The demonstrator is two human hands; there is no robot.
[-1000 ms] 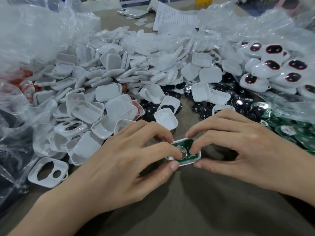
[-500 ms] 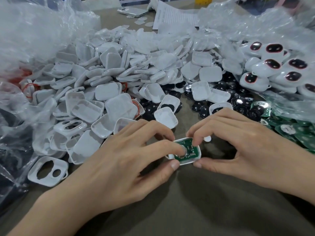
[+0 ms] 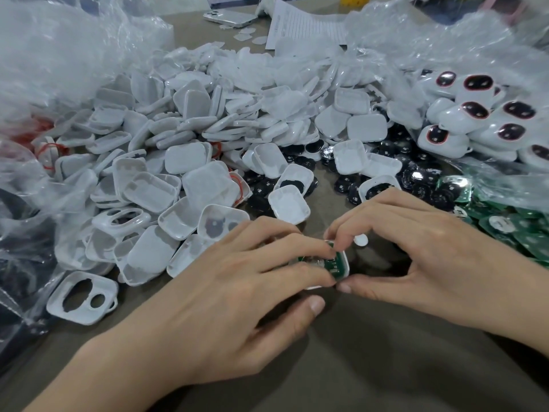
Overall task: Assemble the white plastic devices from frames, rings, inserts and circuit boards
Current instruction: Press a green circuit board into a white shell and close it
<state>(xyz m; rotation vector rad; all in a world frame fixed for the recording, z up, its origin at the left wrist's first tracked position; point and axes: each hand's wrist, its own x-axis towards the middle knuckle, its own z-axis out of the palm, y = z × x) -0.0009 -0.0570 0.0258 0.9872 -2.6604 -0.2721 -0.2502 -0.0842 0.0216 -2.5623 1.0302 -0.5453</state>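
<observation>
— Underneath everything?
— Grey-brown table (image 3: pixel 386 361), matte.
— Lying on it?
— Big heap of white shells (image 3: pixel 208 120) in the middle; one cut-out frame (image 3: pixel 81 297) at the near left; black discs (image 3: pixel 421 190) and green circuit boards (image 3: pixel 511 227) to the right; finished devices (image 3: pixel 475 114) far right; phone (image 3: pixel 230 16) and printed sheet (image 3: pixel 300 25) at the back; clear plastic bags (image 3: pixel 44 55) along both sides.

Bare table (image 3: pixel 386 367): open along the whole near edge, on both sides of the forearms. Centre: closed by left hand (image 3: pixel 225 292) and right hand (image 3: pixel 430 263), meeting on one white device (image 3: pixel 342 260). Left: loose white frame (image 3: pixel 81 298), behind it a heap of white shells (image 3: pixel 208 129). Right: green circuit boards (image 3: pixel 511 230), black inserts (image 3: pixel 416 173), finished devices (image 3: pixel 463 120). A narrow strip of table shows between shells and inserts. Clear bags (image 3: pixel 44 69) wall both far flanks.
</observation>
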